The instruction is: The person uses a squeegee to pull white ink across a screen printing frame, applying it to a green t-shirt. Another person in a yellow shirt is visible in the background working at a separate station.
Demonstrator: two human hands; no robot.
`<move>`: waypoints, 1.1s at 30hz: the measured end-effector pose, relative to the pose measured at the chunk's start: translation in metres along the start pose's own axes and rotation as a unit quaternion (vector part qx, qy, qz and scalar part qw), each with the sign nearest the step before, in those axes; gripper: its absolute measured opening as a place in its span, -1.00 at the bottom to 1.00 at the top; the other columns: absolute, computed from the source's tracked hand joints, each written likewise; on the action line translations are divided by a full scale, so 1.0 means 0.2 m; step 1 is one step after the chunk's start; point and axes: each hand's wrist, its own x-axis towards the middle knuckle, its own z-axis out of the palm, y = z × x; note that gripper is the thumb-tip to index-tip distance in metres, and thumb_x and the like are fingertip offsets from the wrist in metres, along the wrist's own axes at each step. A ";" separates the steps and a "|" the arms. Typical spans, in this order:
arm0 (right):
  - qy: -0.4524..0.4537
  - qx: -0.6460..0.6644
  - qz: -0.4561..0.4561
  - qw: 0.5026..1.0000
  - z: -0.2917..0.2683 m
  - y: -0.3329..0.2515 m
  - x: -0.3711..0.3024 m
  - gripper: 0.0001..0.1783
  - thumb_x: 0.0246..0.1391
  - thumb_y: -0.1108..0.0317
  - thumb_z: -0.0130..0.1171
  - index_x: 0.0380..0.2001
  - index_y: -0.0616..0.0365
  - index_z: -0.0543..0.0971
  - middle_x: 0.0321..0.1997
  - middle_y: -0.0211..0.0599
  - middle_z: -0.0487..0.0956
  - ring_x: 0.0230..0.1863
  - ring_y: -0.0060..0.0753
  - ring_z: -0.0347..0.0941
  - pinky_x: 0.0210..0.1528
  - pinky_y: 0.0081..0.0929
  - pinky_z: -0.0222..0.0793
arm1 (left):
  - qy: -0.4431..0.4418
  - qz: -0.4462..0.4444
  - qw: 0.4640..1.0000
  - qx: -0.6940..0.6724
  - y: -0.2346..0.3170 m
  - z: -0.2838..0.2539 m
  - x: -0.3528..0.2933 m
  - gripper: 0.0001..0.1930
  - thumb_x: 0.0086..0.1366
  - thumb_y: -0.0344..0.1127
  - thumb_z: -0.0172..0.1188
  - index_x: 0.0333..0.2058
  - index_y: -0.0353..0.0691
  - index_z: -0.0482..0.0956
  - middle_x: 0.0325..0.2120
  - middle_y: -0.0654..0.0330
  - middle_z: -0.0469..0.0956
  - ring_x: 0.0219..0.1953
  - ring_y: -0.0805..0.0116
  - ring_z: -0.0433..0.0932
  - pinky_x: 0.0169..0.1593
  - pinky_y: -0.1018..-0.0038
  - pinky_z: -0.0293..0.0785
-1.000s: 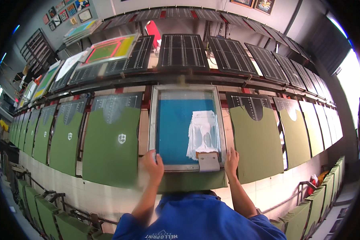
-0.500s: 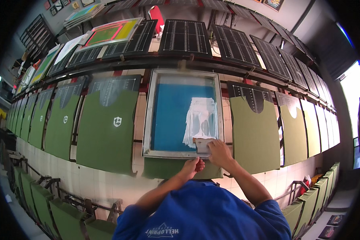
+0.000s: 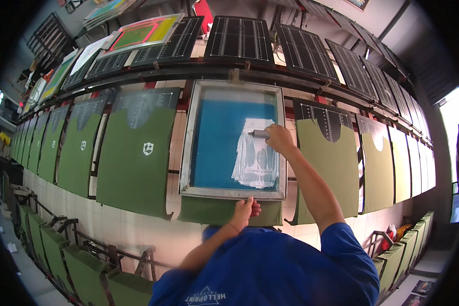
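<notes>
A silkscreen frame (image 3: 187, 132) with blue mesh and a grey metal border lies over a board with green fabric on it. White ink (image 3: 259, 171) spreads in a streaked patch on the mesh's right half. In my right hand (image 3: 279, 138) is a grey squeegee (image 3: 260, 134), its blade near the top of that patch. My left hand (image 3: 246, 210) sits at the frame's near edge, fingers curled and thumb up against the border. Nothing shows inside its curled fingers. Below the frame, green fabric (image 3: 199, 210) sticks out.
Green shirts on boards (image 3: 132, 163) with small white emblems line up to the left. Unmarked green ones (image 3: 329, 173) stand to the right. Behind a dark rail are black boards (image 3: 238, 41) and a colourful screen (image 3: 143, 38). More green fabric-covered boards (image 3: 84, 270) run along the near side.
My right hand has pushed the squeegee away from me, from the frame's near edge to the far end of the white ink. My left hand stays by the near edge.
</notes>
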 end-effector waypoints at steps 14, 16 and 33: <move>0.081 0.092 0.019 0.992 0.19 -0.41 -0.91 -0.59 -0.26 0.53 0.25 -0.20 0.12 0.61 -0.13 -0.20 0.55 -0.05 -0.08 0.48 0.00 -0.20 0.46 | 0.057 0.493 0.599 0.629 0.45 0.08 -0.33 -0.67 0.23 -0.28 0.19 -0.10 -0.34 0.44 -0.13 -0.08 0.48 -0.08 -0.02 0.49 -0.01 0.20 0.43; 0.083 0.065 0.020 0.994 0.25 -0.37 -0.85 -0.62 -0.26 0.54 0.22 -0.22 0.11 0.61 -0.15 -0.19 0.55 -0.06 -0.08 0.48 -0.01 -0.20 0.46 | -0.025 0.525 0.541 0.656 0.50 0.07 -0.20 -0.61 0.16 -0.38 0.19 -0.03 -0.35 0.41 -0.05 -0.08 0.42 0.00 -0.07 0.41 0.09 0.18 0.35; 0.091 0.084 -0.001 0.992 0.10 -0.40 -0.75 -0.76 -0.17 0.53 0.17 -0.33 0.17 0.60 -0.20 -0.18 0.56 -0.07 -0.05 0.50 -0.06 -0.16 0.47 | -0.092 0.554 0.593 0.577 0.63 0.10 -0.15 -0.56 0.10 -0.60 0.14 0.02 -0.41 0.40 -0.05 -0.13 0.45 -0.02 -0.16 0.42 0.08 0.12 0.37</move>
